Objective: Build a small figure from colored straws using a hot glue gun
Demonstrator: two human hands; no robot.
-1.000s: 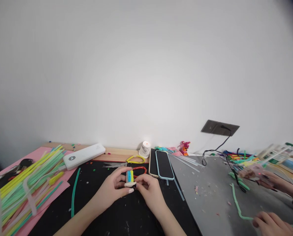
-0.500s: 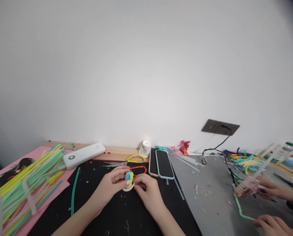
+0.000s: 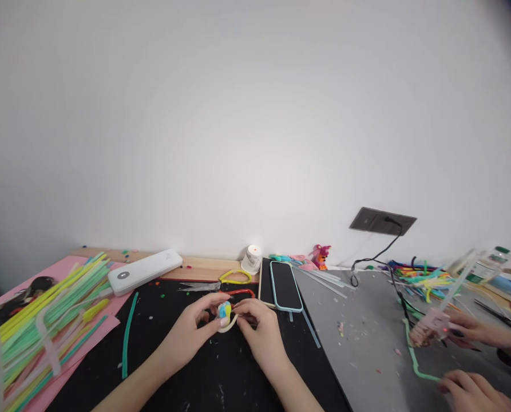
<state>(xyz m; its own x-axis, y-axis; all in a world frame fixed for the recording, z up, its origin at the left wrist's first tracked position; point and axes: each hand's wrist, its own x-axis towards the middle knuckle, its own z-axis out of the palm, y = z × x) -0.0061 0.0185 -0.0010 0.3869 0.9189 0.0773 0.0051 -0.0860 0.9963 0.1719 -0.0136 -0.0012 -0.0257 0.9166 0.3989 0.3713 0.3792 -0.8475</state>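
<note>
Over the black mat (image 3: 186, 366), my left hand (image 3: 197, 320) is closed on a small rolled piece (image 3: 225, 311) in blue, yellow and white, pinched between thumb and fingers. A cream-white pipe cleaner (image 3: 228, 328) curves round the lower side of this piece. My right hand (image 3: 255, 323) is closed in a pinch on the pipe cleaner's right-hand part. Just beyond my fingers lie scissors (image 3: 236, 277) with a yellow and a red handle, blades pointing left. A teal pipe cleaner (image 3: 128, 337) lies left of my left forearm.
Bundled pipe cleaners (image 3: 58, 326) lie on pink paper at left, beside a white power bank (image 3: 146, 272). A paper cup (image 3: 252, 260) and phone (image 3: 286, 286) stand and lie behind. At right, another person's hand (image 3: 470, 329) holds a pink glue gun (image 3: 431, 327) near a green pipe cleaner.
The blue and yellow piece has turned in my left fingers and shows a smaller, rounder side. My right hand stays on the cream-white pipe cleaner. The view has shifted slightly.
</note>
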